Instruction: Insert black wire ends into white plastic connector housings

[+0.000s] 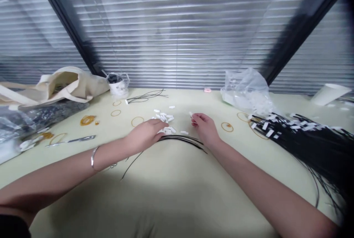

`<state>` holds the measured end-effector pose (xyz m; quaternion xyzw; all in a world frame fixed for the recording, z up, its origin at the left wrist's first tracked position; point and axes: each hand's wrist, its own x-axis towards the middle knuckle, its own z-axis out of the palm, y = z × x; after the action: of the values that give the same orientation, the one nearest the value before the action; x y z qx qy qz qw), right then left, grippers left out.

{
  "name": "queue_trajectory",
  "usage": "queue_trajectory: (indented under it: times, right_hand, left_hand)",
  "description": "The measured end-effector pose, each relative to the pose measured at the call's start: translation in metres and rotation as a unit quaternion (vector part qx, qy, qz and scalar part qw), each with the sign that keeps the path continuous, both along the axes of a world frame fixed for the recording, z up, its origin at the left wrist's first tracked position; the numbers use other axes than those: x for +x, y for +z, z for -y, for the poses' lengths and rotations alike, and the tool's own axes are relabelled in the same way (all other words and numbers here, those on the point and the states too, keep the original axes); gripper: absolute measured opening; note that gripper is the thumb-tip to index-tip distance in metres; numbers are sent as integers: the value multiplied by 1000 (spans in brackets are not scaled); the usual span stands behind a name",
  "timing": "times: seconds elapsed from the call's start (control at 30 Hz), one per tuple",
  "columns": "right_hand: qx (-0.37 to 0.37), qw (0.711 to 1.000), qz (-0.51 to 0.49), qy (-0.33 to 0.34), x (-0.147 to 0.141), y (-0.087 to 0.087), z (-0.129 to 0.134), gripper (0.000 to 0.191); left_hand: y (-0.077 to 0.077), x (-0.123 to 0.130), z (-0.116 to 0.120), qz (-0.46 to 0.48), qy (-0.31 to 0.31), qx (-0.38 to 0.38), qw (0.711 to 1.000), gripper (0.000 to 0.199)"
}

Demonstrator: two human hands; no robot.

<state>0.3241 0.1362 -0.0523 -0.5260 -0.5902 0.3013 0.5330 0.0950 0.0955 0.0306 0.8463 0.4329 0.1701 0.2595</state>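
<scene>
My left hand (146, 133) reaches over the left side of a small pile of white plastic pieces (166, 117). Its fingers bend down at the pile, and what they touch is hidden. Black wires (181, 138) lie on the table just in front of the pile and run under that hand. To the right of the pile, my right hand (204, 127) is closed in a pinch on a small white piece (190, 114), which sticks up between thumb and fingers. The right ends of the black wires lie below its wrist.
A large bundle of black wires with white ends (309, 138) lies at the right, near a clear plastic bag (247, 90). Rubber bands (87, 120), a pen (72, 141), a cup (118, 85) and a cloth bag (66, 85) are on the left.
</scene>
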Motion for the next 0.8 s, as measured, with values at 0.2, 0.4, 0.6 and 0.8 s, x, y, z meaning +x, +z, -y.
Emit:
queue_trajectory:
  times: [0.2, 0.4, 0.6, 0.8]
  right_hand:
    - [134, 972, 135, 137, -35, 31, 57, 12]
    - [183, 921, 188, 286, -77, 31, 98, 9]
    - [136, 922, 135, 338, -71, 31, 93, 10]
    - [51, 883, 65, 461, -58, 38, 100, 27]
  left_hand:
    - [-8, -23, 45, 134, 9, -177, 975, 32]
    - [-34, -29, 74, 373, 38, -373, 849, 17]
    - [-34, -32, 75, 338, 41, -374, 863, 19]
    - [-28, -32, 100, 175, -132, -219, 951, 18]
